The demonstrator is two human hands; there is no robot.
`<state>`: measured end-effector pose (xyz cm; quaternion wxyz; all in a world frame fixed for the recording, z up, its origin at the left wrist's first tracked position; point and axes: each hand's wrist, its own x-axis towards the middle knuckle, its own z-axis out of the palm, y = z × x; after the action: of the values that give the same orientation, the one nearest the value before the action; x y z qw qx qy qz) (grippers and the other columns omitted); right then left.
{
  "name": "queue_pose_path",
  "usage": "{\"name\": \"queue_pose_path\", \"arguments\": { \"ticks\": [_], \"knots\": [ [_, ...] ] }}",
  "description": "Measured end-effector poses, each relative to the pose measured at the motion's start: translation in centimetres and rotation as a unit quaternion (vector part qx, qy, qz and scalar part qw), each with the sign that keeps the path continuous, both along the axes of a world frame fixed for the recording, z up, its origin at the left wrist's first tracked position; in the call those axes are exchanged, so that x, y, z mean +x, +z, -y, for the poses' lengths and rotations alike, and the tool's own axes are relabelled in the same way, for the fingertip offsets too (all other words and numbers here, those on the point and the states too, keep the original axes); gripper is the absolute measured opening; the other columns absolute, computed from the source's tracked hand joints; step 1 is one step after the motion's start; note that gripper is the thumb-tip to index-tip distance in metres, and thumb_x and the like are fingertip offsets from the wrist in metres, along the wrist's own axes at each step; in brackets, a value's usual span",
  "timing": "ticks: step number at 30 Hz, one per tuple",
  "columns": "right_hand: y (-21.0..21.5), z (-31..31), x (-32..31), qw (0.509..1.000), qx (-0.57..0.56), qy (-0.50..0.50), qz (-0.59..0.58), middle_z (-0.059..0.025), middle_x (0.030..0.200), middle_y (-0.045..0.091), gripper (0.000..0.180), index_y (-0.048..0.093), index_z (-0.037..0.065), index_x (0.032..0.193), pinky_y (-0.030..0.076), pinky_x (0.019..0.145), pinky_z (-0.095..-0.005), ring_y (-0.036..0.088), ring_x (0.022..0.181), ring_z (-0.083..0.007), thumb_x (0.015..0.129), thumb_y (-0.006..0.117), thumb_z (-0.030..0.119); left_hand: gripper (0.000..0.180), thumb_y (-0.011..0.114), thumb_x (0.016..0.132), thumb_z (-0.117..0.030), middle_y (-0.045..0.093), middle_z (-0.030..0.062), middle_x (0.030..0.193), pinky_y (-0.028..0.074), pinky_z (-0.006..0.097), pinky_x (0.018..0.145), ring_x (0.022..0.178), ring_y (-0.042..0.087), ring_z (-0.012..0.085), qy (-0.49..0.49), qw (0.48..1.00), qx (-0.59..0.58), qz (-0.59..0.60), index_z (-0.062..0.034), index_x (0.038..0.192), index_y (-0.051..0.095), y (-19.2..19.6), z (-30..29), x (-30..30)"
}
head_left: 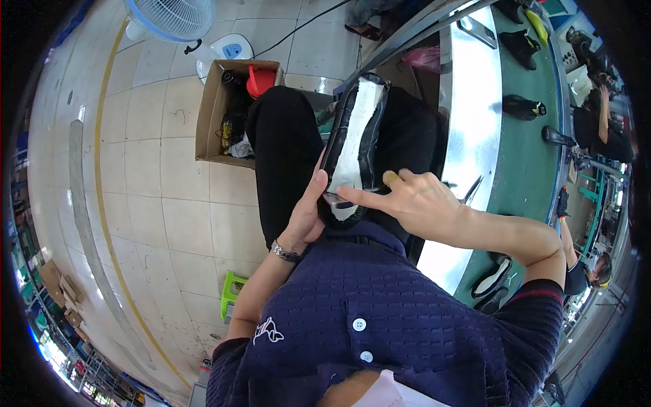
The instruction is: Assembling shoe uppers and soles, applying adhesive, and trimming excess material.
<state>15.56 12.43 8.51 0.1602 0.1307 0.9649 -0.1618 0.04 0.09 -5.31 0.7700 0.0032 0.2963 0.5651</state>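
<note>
A black shoe (355, 129) lies sole-up across my lap, its white insole board facing me. My left hand (306, 211) grips the shoe's heel end from the left side, thumb laid along its edge. My right hand (413, 201) is at the heel from the right, its index finger stretched out and pressing on the white board, the other fingers curled. A metal bracelet (285, 254) sits on my left wrist. My legs in black trousers (281, 146) are under the shoe.
A green conveyor belt (529, 149) with a steel edge runs along my right, carrying several black shoes (521, 107). An open cardboard box (230, 112) with a red object stands on the tiled floor ahead left, a white fan (178, 20) beyond it. Other people work at far right.
</note>
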Motion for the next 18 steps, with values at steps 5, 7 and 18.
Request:
{"name": "queue_pose_path", "arguments": {
  "ticks": [5,7,18],
  "knots": [
    [3.8,0.6,-1.6,0.989,-0.061,-0.007,0.138,-0.0157,0.078,0.060,0.078,0.031,0.026,0.149,0.052,0.043,-0.0335,0.067,0.064,-0.0254,0.079,0.056,0.001,0.066,0.048,0.099,-0.039,0.038,0.0125,0.146,0.032,0.033,0.109,0.130,0.042,0.0209,0.072,0.982,0.045,-0.169,-0.0072,0.151,0.022,0.8,-0.1,0.7],
    [5.4,1.1,-2.4,0.994,-0.112,0.002,0.011,-0.0149,0.078,0.060,0.078,0.029,0.027,0.149,0.051,0.042,-0.0310,0.067,0.064,-0.0238,0.080,0.056,0.003,0.060,0.048,0.100,-0.031,0.047,0.0121,0.137,0.038,0.031,0.104,0.120,0.049,0.0173,0.101,0.961,0.065,-0.248,-0.0044,0.149,0.025,-1.1,-0.2,1.3],
    [0.5,0.7,-1.2,0.993,0.021,0.055,-0.101,-0.0104,0.066,0.059,0.067,0.022,0.028,0.151,0.042,0.035,-0.0242,0.056,0.046,-0.0118,0.092,0.049,0.010,0.053,0.077,0.075,-0.001,0.062,0.0076,0.111,0.050,0.029,0.087,0.096,0.060,0.0133,-0.057,0.997,0.003,-0.051,-0.0044,0.123,0.053,-0.8,1.4,0.0]
  ]
}}
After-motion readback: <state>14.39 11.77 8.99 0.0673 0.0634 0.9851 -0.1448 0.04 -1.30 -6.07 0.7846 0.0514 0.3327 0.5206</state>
